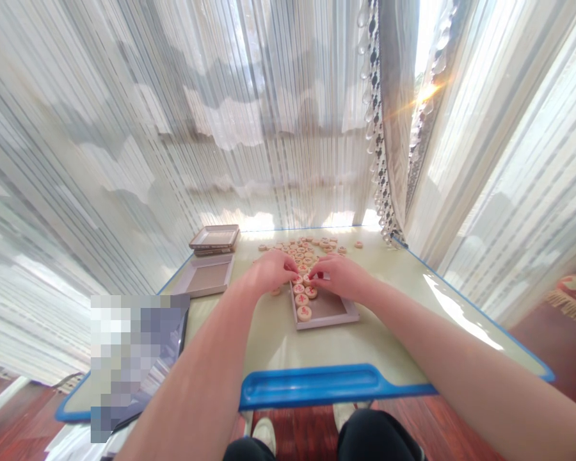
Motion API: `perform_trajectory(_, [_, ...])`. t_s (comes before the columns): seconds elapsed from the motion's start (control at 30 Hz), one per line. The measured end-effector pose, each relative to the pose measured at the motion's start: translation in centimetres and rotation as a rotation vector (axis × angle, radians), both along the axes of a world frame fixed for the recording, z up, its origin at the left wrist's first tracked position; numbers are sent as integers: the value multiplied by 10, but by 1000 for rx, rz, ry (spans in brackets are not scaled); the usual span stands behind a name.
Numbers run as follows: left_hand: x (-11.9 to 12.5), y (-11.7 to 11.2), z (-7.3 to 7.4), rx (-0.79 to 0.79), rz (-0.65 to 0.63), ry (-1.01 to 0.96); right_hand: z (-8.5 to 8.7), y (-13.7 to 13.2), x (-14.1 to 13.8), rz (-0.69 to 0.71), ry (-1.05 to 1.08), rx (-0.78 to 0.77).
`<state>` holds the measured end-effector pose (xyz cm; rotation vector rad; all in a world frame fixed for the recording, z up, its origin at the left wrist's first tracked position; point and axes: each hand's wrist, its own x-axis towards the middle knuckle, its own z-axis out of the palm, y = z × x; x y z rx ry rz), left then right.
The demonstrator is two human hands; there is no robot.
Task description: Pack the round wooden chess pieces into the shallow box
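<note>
A shallow cardboard box tray (pixel 329 321) lies on the table in front of me. Round wooden Chinese chess pieces (pixel 304 313) with red characters form two columns along its left side. At the tray's upper left, my left hand (pixel 274 269) has its fingers closed on a chess piece (pixel 297 280). My right hand (pixel 340 275) comes in from the other side, thumb and fingers pinched at a neighbouring chess piece (pixel 308 280). Beyond both hands is a loose heap of more pieces (pixel 300 251), partly hidden by my fingers.
An open tray (pixel 206 278) and a small stack of boxes (pixel 215 237) stand at the back left. A dark tablet-like device (pixel 173 346), partly pixelated, lies at the left. The table's blue edge (pixel 312 384) is nearest me; striped curtains (pixel 269 128) hang behind.
</note>
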<state>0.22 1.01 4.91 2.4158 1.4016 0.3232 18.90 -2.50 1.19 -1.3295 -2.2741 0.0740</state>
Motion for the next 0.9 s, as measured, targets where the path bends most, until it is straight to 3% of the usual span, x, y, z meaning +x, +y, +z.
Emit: perform_trajectory(0.9, [1,0,-1,12,21,16,5,-5,1,-32,-7,-22])
